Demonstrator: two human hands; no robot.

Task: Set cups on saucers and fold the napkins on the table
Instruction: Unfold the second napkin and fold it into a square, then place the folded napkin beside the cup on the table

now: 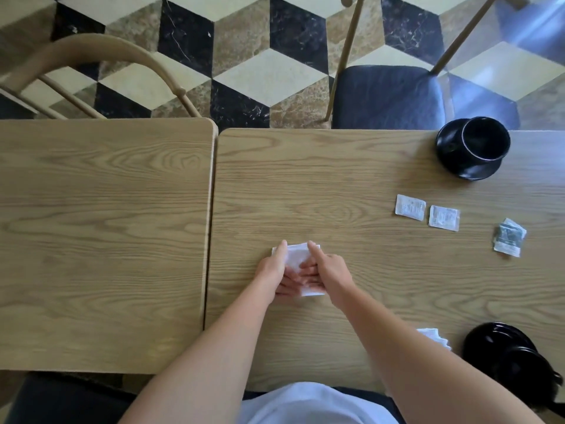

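A small white napkin (pixel 296 257) lies folded on the right-hand wooden table (pixel 351 185). Both hands are on it: my left hand (pixel 275 269) along its left side, my right hand (pixel 325 269) along its right side, fingers laid flat and meeting over the middle, index fingers pointing at the far corners. At the far right a black cup (pixel 484 140) stands on a black saucer (pixel 449 154). A second black cup on its saucer (pixel 507 351) sits at the near right, with another white napkin (pixel 435 338) beside it, partly hidden by my right forearm.
Two white sachets (pixel 409 205) (pixel 444 218) and a crumpled greenish sachet (pixel 509 237) lie right of the middle. A second wooden table (pixel 101 224) adjoins on the left. A wooden chair (pixel 91 75) and a dark cushioned chair (pixel 386 96) stand beyond the far edge.
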